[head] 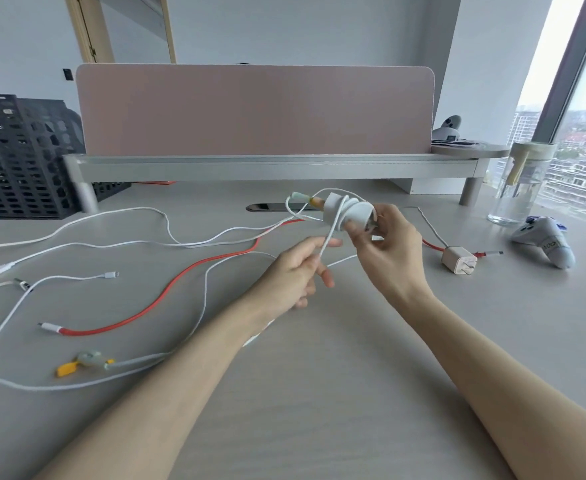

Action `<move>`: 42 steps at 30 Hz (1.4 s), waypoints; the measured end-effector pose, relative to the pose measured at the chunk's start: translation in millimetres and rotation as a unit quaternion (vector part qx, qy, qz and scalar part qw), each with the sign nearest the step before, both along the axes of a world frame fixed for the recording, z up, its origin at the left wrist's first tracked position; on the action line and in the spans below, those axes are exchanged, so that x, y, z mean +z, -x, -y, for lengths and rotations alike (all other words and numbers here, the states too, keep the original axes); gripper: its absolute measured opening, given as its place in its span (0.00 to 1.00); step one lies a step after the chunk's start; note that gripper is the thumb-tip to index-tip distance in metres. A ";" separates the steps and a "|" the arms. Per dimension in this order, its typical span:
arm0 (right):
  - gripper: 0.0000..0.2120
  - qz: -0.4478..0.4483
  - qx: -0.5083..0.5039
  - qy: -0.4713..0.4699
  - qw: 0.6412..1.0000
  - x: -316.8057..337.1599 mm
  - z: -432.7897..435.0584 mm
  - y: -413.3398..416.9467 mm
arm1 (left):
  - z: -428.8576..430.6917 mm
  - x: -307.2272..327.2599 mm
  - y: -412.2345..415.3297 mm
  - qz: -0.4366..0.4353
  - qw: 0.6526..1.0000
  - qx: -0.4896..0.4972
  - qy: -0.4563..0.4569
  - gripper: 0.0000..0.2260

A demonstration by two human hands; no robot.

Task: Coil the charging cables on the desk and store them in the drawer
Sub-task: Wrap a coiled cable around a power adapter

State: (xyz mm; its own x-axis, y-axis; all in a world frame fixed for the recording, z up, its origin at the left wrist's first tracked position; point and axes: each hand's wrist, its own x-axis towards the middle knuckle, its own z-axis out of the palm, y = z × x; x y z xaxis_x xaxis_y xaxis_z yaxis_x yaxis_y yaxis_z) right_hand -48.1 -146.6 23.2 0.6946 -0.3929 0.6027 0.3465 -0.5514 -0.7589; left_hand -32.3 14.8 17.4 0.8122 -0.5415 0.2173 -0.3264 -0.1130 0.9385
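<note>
The right hand [388,251] holds a smooth, rounded white charger [350,211] up off the bench [319,368], its fingers [355,233] curled under and around the body. A thin white cable [329,233] is looped a few turns round the charger. A pale green and orange connector sticks out on the far side of those fingers.

Just below and left of them, the left hand [295,275] pinches the same cable between thumb and forefinger, its other fingers loosely curled. The cord runs straight and taut between the two grips. Past the left fingers the slack drops to the matte grey bench.

Left of the left fingers, a thicker red cable [180,278] with white ends snakes across the bench. More thin white cords lie around it in loose curves, and I cannot tell which of them joins the held one. Nearer the person on that side lies a pale green connector with a yellow tag [65,369].

Right of the right fingers, a small cream cube plug [458,259] with two metal prongs rests on the bench. Further right are a grey controller [544,244] and a clear jar [520,188].
</note>
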 end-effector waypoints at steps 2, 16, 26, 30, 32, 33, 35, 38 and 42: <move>0.07 -0.002 0.056 -0.068 0.996 2.0 -1.4 -0.1 | 0.5 -2.5 -0.2 -0.015 1.000 0.016 -0.009 0.14; 0.18 -0.172 0.426 -0.126 0.880 18.2 12.1 9.5 | -30.4 -0.8 -24.1 0.119 0.973 0.154 -0.126 0.13; 0.19 -0.245 0.351 0.096 0.899 12.9 13.9 7.3 | -35.0 8.2 -28.7 0.168 0.934 0.193 -0.249 0.04; 0.09 -0.216 0.305 0.195 0.907 7.5 -3.3 8.3 | -39.0 16.3 -25.9 0.241 0.896 0.211 -0.309 0.04; 0.09 -0.111 0.229 0.278 0.926 2.1 -10.2 3.8 | -41.7 22.1 -25.9 0.256 0.890 0.236 -0.295 0.04; 0.09 -0.063 0.199 0.306 0.929 0.2 -13.4 2.8 | -42.6 23.6 -26.8 0.254 0.895 0.250 -0.269 0.05; 0.10 -0.007 0.148 0.345 0.927 0.0 -17.2 4.5 | -41.2 25.5 -26.4 0.244 0.909 0.262 -0.213 0.10; 0.13 0.039 0.045 0.401 0.914 0.0 -16.6 5.0 | -30.6 29.4 -19.8 0.220 0.932 0.238 -0.160 0.21; 0.17 0.062 -0.060 0.407 0.909 0.4 -13.5 3.1 | -21.0 36.1 -8.2 0.122 0.984 0.126 -0.035 0.15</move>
